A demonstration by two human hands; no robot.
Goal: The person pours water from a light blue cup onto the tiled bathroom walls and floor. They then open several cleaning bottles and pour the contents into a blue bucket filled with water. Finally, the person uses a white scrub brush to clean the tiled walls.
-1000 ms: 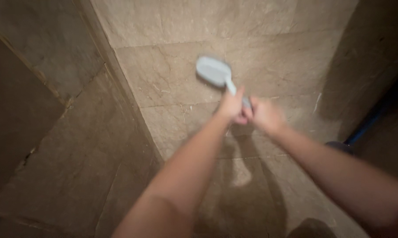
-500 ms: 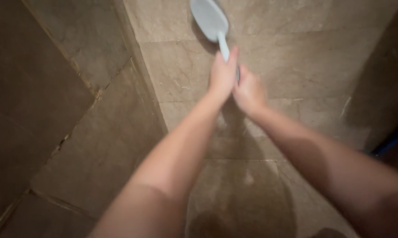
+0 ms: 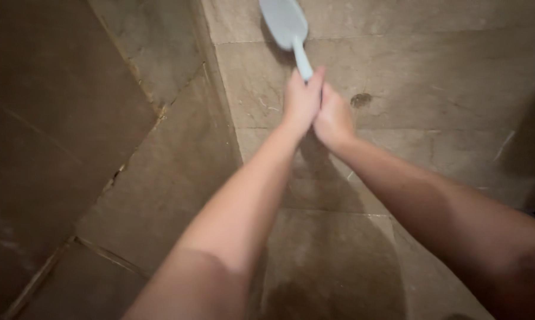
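A: Fingers (image 3: 306,89) of both hands clamped together round the brush (image 3: 288,26) handle, left hand (image 3: 302,101) in front, right hand (image 3: 334,120) just behind, touching.
B: Where's the brush head?
A: Flat on the tiled wall (image 3: 433,71), near the corner, top of view.
B: Step?
A: Scrubbing stroke, looks like. Dark spot (image 3: 360,99) just right of the hands probably needs a firm pass.

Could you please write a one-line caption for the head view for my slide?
Left hand and right hand grip the handle of a pale blue plastic brush against a brown stone tile wall.
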